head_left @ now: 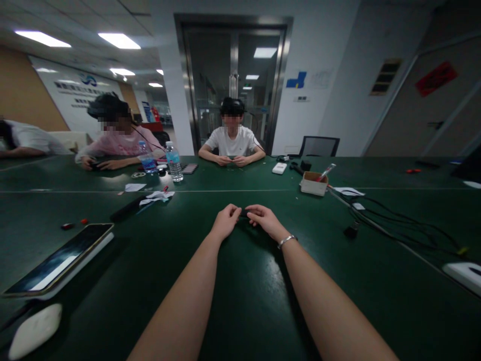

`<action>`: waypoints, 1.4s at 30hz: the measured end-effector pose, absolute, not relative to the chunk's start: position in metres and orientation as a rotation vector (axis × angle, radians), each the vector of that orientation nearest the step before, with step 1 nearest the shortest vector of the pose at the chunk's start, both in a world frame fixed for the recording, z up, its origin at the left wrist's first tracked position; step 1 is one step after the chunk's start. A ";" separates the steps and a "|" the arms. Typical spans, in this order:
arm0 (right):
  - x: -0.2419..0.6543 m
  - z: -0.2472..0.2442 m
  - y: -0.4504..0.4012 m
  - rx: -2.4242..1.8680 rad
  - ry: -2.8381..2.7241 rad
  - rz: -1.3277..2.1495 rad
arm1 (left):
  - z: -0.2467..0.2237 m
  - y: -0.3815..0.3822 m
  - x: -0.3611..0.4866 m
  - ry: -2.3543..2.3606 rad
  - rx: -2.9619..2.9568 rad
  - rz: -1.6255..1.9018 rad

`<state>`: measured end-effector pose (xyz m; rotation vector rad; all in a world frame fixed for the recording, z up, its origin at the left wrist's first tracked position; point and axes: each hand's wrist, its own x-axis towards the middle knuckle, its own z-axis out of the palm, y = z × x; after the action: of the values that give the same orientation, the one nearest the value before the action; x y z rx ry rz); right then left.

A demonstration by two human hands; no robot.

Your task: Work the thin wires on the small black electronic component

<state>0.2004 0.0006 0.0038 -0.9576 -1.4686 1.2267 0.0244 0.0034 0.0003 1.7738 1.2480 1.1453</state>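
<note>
A small dark object (244,213) is held between my two hands, just above the green table (248,281). My left hand (226,220) pinches its left end with thumb and fingers. On the other side, my right hand (263,219) has its fingers closed on the right end, and a silver bracelet (287,241) circles that wrist. Most of the object is covered by my fingertips, so its exact shape cannot be made out.
A phone (62,260) on a white box and a white mouse (35,331) lie at left. Bottles (174,163) stand further back. At right are a small box (314,184) and black cables (409,215). People (232,140) sit across the table.
</note>
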 end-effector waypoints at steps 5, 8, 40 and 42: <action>0.201 0.004 0.001 -0.962 -1.429 1.238 | -0.004 0.007 0.024 1.175 1.744 1.166; 0.202 0.004 0.000 -0.919 -1.407 1.269 | -0.005 0.006 0.023 1.186 1.758 1.157; 0.203 0.000 0.000 -0.994 -1.313 1.261 | 0.006 -0.003 0.022 1.192 1.729 1.104; 0.203 0.001 -0.001 -0.982 -1.312 1.264 | 0.006 -0.003 0.022 1.158 1.717 1.115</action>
<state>0.2027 -0.0007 0.0008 -0.9817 -1.3115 1.2645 0.0217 -0.0033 0.0063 1.7175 1.1576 1.1153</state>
